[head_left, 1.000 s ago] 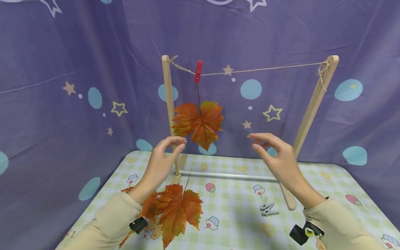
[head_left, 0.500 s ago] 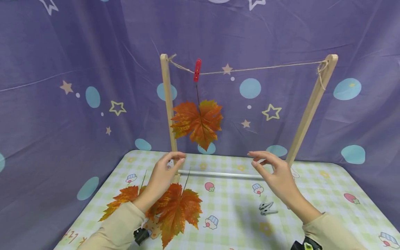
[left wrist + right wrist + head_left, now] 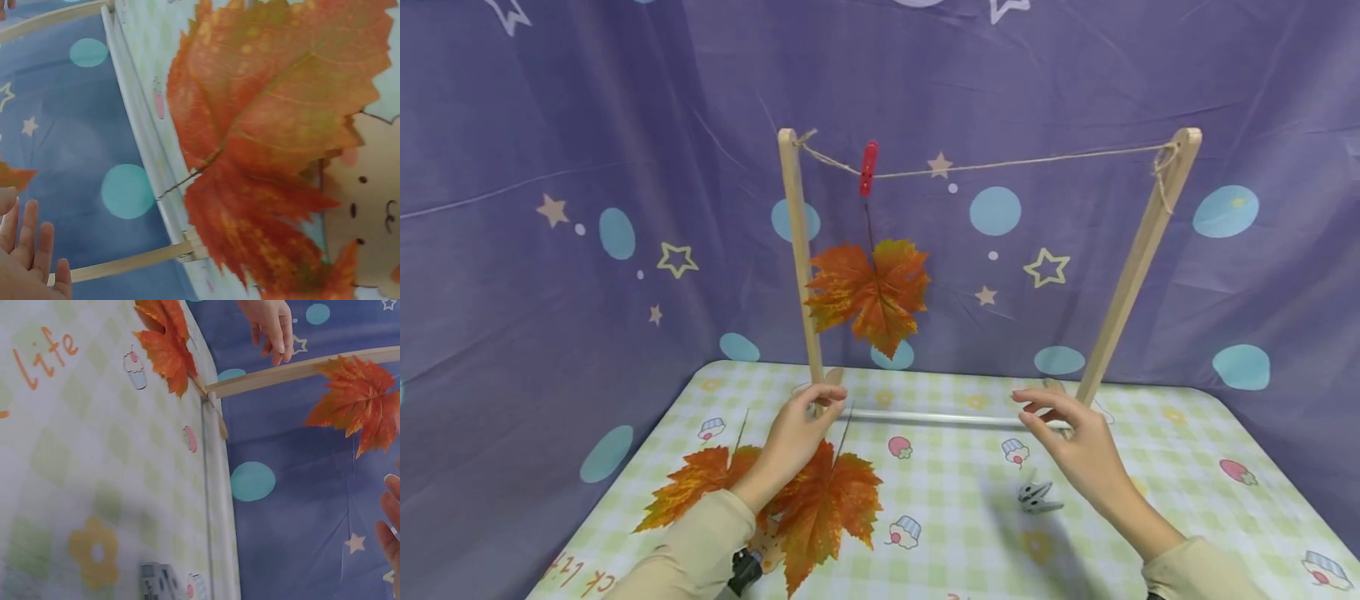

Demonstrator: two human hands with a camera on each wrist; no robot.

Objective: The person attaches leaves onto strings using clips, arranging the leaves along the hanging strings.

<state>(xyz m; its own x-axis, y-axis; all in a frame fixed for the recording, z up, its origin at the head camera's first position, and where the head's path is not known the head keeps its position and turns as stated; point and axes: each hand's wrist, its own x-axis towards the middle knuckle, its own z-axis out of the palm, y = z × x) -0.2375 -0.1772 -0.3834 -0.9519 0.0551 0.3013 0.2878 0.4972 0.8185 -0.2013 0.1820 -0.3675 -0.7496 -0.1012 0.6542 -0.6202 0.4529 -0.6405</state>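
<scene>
An orange maple leaf (image 3: 880,292) hangs by its stem from a red clothespin (image 3: 868,168) on the twine (image 3: 1022,164). Below it, my left hand (image 3: 797,429) hovers with loosely bent fingers and nothing in them; its forearm crosses above two more orange leaves, one leaf (image 3: 835,504) nearer the middle and another leaf (image 3: 696,483) further left, both lying on the table. On the other side my right hand (image 3: 1075,437) is also bare, its fingers relaxed, above and right of grey clothespins (image 3: 1037,497). The right wrist view shows the hanging leaf (image 3: 359,403) near that hand's fingertips.
A wooden frame carries the twine between its left post (image 3: 799,250) and right post (image 3: 1138,267), with a pale crossbar (image 3: 940,418) low between them. A checked cloth (image 3: 955,500) covers the table. Behind stands a purple curtain (image 3: 1075,83).
Both hands have dropped from beside the hanging leaf to about crossbar height, still apart. The head view has shifted slightly. The hanging leaf and the clothespins stay in place.
</scene>
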